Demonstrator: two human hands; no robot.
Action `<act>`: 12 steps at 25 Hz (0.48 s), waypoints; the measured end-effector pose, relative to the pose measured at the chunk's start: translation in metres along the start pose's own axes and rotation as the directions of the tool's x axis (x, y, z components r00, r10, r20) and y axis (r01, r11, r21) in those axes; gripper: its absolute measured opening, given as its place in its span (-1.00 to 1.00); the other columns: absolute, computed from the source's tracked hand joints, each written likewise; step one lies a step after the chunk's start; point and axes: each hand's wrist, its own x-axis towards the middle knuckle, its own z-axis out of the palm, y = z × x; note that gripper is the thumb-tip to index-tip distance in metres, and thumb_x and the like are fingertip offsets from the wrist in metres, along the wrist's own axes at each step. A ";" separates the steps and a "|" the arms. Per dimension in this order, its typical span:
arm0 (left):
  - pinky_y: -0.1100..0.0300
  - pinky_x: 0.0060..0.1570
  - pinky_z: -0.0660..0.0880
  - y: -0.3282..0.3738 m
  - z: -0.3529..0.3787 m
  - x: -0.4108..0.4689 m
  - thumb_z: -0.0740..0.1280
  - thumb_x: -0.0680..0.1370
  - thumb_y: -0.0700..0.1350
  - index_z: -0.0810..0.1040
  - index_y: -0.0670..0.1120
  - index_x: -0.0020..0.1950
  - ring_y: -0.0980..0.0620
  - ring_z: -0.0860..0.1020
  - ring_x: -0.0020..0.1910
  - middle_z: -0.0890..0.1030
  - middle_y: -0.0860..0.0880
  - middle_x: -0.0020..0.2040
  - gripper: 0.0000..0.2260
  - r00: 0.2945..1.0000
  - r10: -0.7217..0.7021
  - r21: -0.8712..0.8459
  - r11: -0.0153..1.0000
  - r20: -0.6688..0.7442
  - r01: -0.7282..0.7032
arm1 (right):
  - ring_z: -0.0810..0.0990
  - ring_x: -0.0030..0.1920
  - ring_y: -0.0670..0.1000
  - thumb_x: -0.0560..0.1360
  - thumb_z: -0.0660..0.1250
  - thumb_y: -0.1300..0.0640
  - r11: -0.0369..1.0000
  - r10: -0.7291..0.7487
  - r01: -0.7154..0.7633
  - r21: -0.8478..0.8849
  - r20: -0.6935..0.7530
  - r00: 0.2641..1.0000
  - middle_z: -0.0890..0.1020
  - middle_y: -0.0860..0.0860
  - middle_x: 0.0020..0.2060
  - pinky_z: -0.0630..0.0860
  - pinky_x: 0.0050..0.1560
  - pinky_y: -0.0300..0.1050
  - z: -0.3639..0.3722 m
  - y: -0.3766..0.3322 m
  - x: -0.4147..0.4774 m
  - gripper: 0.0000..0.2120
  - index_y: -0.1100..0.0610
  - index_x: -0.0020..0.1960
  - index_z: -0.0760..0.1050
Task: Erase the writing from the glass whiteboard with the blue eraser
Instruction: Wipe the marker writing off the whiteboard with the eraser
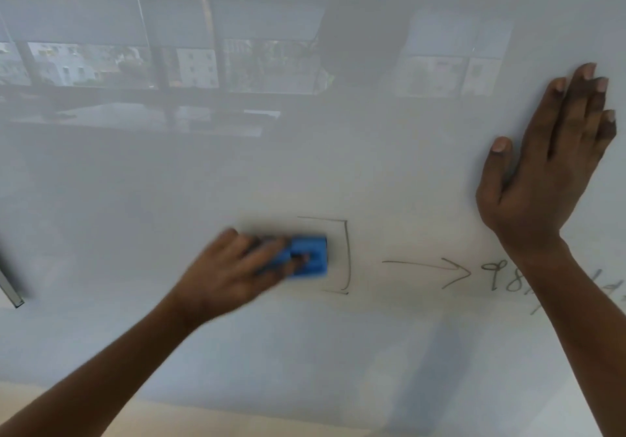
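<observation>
- the blue eraser [310, 256] is gripped by the left hand [233, 270], pressed flat to the glass whiteboard [237, 172], low and centre.
- its long axis is laid left to right, free end pointed right at the drawn bracket [345, 253], just beside it.
- an arrow [426, 269] and numerals [501, 275] are seen further right.
- the right hand [545, 169] is spread wide, flat on the glass, nothing held.
</observation>
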 end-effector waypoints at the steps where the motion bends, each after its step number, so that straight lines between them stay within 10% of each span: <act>1: -0.02 -0.19 0.52 -0.014 -0.004 0.017 0.49 0.65 -0.06 0.56 0.01 0.44 -0.19 0.55 -0.20 0.64 -0.18 0.29 -0.64 0.989 -0.128 0.049 0.990 -0.081 0.132 | 0.18 0.63 0.40 0.74 0.06 0.03 1.000 -0.005 0.005 -0.004 -0.004 1.000 0.23 0.37 0.61 0.02 0.66 0.26 0.000 0.000 0.001 -0.42 0.36 0.64 0.14; 5: 0.01 -0.25 0.48 -0.017 0.004 0.057 0.53 0.61 0.00 0.60 -0.02 0.38 -0.20 0.52 -0.21 0.62 -0.18 0.27 -0.63 0.797 -0.511 0.105 0.818 -0.323 0.566 | 0.18 0.62 0.40 0.74 0.06 0.03 1.000 0.002 -0.002 -0.004 -0.011 1.000 0.23 0.38 0.60 0.02 0.66 0.25 0.000 -0.001 0.001 -0.42 0.36 0.64 0.14; 9: 0.02 -0.14 0.39 0.054 0.031 0.027 0.44 0.67 -0.03 0.61 0.06 0.43 -0.12 0.42 -0.12 0.52 -0.11 0.34 -0.68 0.987 -0.142 0.012 0.990 -0.070 0.143 | 0.18 0.63 0.39 0.74 0.06 0.02 1.000 0.004 -0.004 -0.015 -0.004 1.000 0.23 0.36 0.61 0.06 0.65 0.29 0.002 -0.002 0.001 -0.42 0.35 0.64 0.14; 12: 0.05 -0.09 0.38 0.096 0.044 0.000 0.45 0.65 -0.02 0.55 0.03 0.49 -0.03 0.38 -0.10 0.49 -0.06 0.31 -0.60 0.983 0.125 -0.064 0.991 0.136 -0.117 | 0.17 0.64 0.36 0.74 0.07 0.02 1.000 0.004 -0.003 -0.015 0.012 1.000 0.22 0.34 0.62 0.06 0.66 0.29 0.000 0.000 0.001 -0.41 0.33 0.65 0.12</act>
